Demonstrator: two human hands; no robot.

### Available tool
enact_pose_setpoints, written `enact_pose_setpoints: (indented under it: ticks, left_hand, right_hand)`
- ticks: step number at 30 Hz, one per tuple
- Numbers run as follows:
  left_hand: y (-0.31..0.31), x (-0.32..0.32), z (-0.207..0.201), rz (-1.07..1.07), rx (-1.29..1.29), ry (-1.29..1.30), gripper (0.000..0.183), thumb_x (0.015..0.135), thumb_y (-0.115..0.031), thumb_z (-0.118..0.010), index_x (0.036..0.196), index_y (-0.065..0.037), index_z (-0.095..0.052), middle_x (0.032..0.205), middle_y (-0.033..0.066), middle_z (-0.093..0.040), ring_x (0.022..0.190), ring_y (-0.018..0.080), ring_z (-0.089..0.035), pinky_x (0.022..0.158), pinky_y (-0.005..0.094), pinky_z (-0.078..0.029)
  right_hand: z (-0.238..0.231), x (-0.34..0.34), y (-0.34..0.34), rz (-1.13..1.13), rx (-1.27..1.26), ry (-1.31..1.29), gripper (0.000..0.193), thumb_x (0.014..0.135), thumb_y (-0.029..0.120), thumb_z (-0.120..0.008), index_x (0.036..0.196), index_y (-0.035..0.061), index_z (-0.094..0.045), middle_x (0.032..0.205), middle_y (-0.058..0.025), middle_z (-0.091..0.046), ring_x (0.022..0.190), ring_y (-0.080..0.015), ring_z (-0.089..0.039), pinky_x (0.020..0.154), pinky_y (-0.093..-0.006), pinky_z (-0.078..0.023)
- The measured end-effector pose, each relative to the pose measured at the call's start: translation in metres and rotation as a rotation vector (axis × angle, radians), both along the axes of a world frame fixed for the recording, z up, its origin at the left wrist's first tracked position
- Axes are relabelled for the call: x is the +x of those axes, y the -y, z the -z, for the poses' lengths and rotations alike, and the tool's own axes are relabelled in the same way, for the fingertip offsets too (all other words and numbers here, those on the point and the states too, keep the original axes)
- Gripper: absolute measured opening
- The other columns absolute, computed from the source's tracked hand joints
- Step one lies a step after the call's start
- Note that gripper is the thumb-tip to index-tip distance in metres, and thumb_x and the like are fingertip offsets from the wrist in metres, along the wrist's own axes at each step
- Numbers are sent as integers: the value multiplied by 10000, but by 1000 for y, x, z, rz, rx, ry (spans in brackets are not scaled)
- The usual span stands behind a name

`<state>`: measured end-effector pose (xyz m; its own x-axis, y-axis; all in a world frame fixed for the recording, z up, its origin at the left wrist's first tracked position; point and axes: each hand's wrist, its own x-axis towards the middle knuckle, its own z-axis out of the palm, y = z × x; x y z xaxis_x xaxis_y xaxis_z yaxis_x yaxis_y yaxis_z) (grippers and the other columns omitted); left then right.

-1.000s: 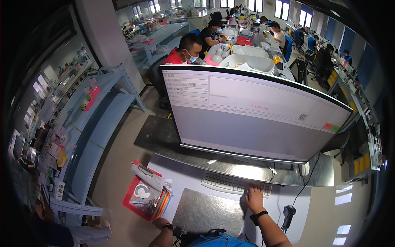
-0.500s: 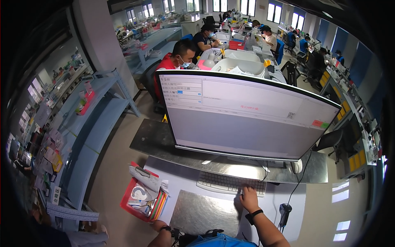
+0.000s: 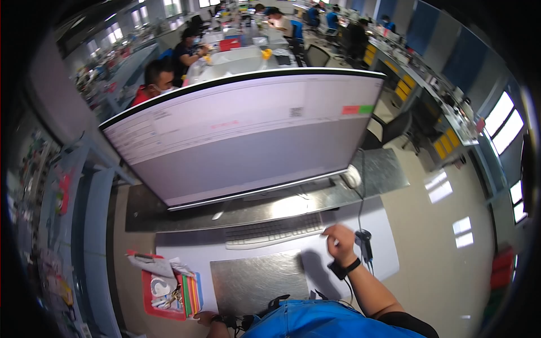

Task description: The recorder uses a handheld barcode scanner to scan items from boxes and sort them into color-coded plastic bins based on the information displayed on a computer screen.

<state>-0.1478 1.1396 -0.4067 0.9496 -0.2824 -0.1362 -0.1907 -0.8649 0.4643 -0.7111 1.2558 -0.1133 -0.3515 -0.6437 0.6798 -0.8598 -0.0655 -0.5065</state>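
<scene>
My right hand [image 3: 340, 243] is raised off the white keyboard [image 3: 273, 231], beside its right end. Its fingers are loosely curled, with a gap to the thumb, and nothing shows in them. Just right of it lies a black handheld scanner [image 3: 365, 245] with a cable. At the lower right corner of a red basket [image 3: 163, 313], my left hand [image 3: 204, 318] is partly in view; its fingers are too hidden to tell whether they grip. The basket holds coloured folders [image 3: 190, 293], a white roll [image 3: 163, 286], plastic bags and small items.
A large monitor [image 3: 253, 141] stands on a raised metal shelf [image 3: 383, 169] behind the keyboard, with a white mouse [image 3: 351, 177] by its right end. A metal plate [image 3: 256, 281] covers part of the white desktop. Several people work at benches beyond. Blue shelving [image 3: 96, 225] runs along the left.
My right hand has lifted from the keyboard and moved right toward the scanner. The view has swung right and tilted. My left hand stays by the basket.
</scene>
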Motion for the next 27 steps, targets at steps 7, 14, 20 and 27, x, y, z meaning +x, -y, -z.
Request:
enact_pose_setpoints:
  ticks: [7,14,20,27]
  left_hand:
    - [1,3,0,-41,-41,-48,611,1104,-329,-438,1527,111,-405,1492,281,-537,1289,392,-630,1061,481,-529]
    - [-6,7,2,-85,-72,-98,622,1102,-349,-444,1524,106,-411,1501,295,-533,1318,394,-622,1086,474,-524]
    - [-11,7,8,-189,-65,-23,544,1104,-406,-444,1375,54,-551,1297,305,-649,1179,437,-682,977,502,-575]
    - [-14,-10,-14,32,56,60,496,1110,-384,-430,1295,41,-605,1150,292,-732,1002,466,-754,816,546,-621]
  right_hand:
    - [-52,-98,30,381,-82,121,298,889,-67,-537,1124,6,-707,1191,-176,-718,1084,-372,-695,966,-419,-551]
    - [-10,-141,65,451,142,-93,573,884,71,-674,1431,-38,-546,1567,-249,-505,1439,-415,-498,1210,-460,-394]
    - [14,-166,80,539,376,-26,593,889,110,-692,1426,-88,-539,1549,-260,-514,1458,-425,-464,1231,-445,-367]
    - [25,-172,77,513,333,-46,438,900,114,-692,1265,-125,-651,1536,-256,-532,1419,-426,-506,1199,-441,-405]
